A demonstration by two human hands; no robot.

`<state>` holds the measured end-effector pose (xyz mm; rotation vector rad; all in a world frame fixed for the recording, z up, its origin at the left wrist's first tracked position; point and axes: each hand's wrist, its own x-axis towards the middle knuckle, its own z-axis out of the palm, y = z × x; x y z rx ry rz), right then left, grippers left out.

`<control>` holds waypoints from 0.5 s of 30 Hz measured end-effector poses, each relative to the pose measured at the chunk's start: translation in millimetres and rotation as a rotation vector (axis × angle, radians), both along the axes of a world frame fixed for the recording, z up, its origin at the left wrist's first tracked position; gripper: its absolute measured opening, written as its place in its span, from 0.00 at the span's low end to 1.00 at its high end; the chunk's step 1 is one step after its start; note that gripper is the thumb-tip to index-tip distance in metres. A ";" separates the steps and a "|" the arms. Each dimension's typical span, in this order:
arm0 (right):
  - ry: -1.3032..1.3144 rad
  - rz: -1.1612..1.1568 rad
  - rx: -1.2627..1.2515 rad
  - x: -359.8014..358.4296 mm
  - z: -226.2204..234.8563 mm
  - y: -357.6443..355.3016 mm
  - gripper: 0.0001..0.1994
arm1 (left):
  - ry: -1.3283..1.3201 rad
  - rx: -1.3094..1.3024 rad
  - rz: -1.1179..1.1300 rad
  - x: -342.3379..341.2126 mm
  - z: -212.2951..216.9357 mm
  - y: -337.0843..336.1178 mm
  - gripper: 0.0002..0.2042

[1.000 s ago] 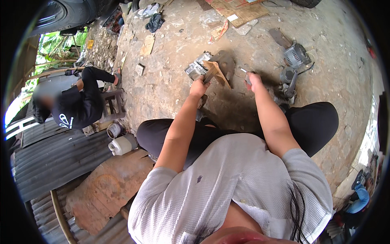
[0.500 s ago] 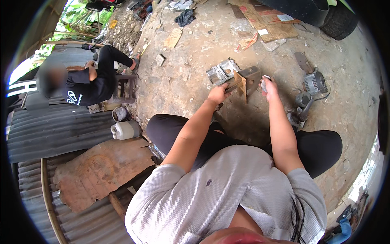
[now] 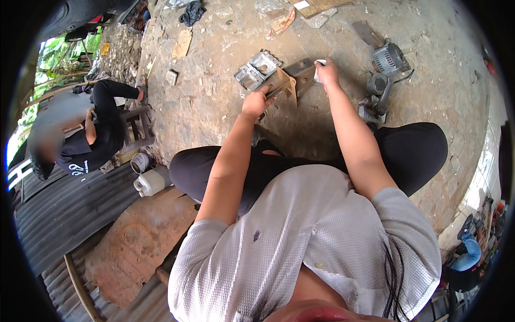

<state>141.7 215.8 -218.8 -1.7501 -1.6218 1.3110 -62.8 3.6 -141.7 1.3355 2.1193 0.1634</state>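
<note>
In front of me, my left hand (image 3: 257,102) is closed around the near left end of a brown, rusty metal bracket (image 3: 288,86). The bracket is a flat bar with an upright triangular plate across its middle and a wider plate at its far right end. At that far end, my right hand (image 3: 328,75) is closed on a small whitish piece (image 3: 319,63), too small to name, held against or close to the bracket's edge. Just beyond my left hand lies a silver cast-metal housing (image 3: 257,70) with a round hole, flat on the ground.
To the right lie a finned motor-like unit (image 3: 389,58), a round metal part (image 3: 377,83) and a flat rusty plate (image 3: 367,33). At left, another person (image 3: 91,129) sits near a white jug (image 3: 151,182) and a can (image 3: 141,162). A rusty sheet (image 3: 137,241) lies nearer.
The view has swung, shifting the scene left. My right hand has moved farther out along the bracket's far end with the whitish piece. My left hand keeps its hold on the bracket.
</note>
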 end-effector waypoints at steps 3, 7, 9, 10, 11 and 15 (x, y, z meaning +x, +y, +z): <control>-0.020 0.049 0.200 -9.1 29.9 -4.0 0.24 | 0.004 -0.006 0.011 -1.7 -0.7 -4.6 0.27; -0.031 0.231 0.359 -27.6 62.2 -5.6 0.25 | 0.001 0.035 0.013 -10.6 -6.4 -3.0 0.27; -0.088 0.379 0.433 -35.4 73.2 -14.8 0.26 | -0.020 0.030 0.026 -8.1 -6.2 -5.7 0.27; -0.100 0.443 0.471 -41.2 78.6 -19.8 0.26 | -0.010 0.032 0.018 -7.1 -6.0 -6.5 0.27; -0.109 0.506 0.509 -47.9 84.0 -24.9 0.26 | 0.000 0.033 0.009 -7.1 -5.8 -6.0 0.27; -0.142 0.769 0.502 -70.4 96.8 -46.4 0.29 | 0.017 0.050 0.006 -4.4 -5.9 -10.0 0.26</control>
